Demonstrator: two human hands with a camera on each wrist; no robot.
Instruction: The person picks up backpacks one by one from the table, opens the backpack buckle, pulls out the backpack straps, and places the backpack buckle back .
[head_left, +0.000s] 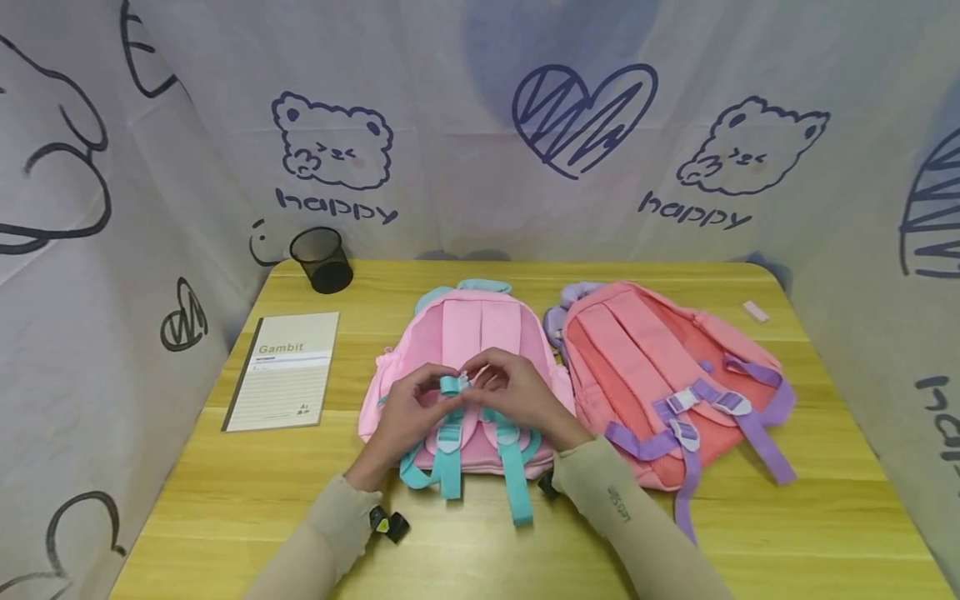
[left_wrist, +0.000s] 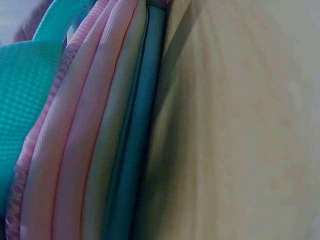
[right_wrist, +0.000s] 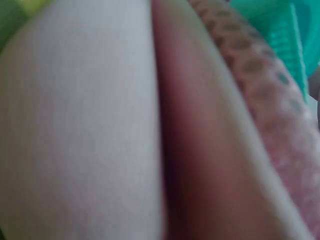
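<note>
**op1:** Two backpacks on the worktop (head_left: 225,500) rn, both face down w/ straps up. I'm on the pink backpack (head_left: 457,333), dead center, the one w/ teal straps. Coral backpack (head_left: 645,367) w/ purple straps sits just beside it on the right.

**op2:** what are the hands doing?

**op1:** Left hand (head_left: 408,412) pinches the teal chest strap (head_left: 448,385), fingers curled round it. Right hand (head_left: 510,387) has its grip closed on the small white buckle (head_left: 465,382) right next to it. Both hands meet over the middle of the pack's back panel, fingertips nearly touching.

**op2:** wrist cams any use?

**op1:** Not rly. Left wrist cam just shows the pack's pink + teal side seams lying on the wood. Right wrist cam is a blur, can't tell much.

**op2:** other stuff around?

**op1:** Notebook (head_left: 285,371) marked "Gambit" to the left, black mesh pen cup (head_left: 322,260) at the back-left corner, well apart from the packs.
</note>
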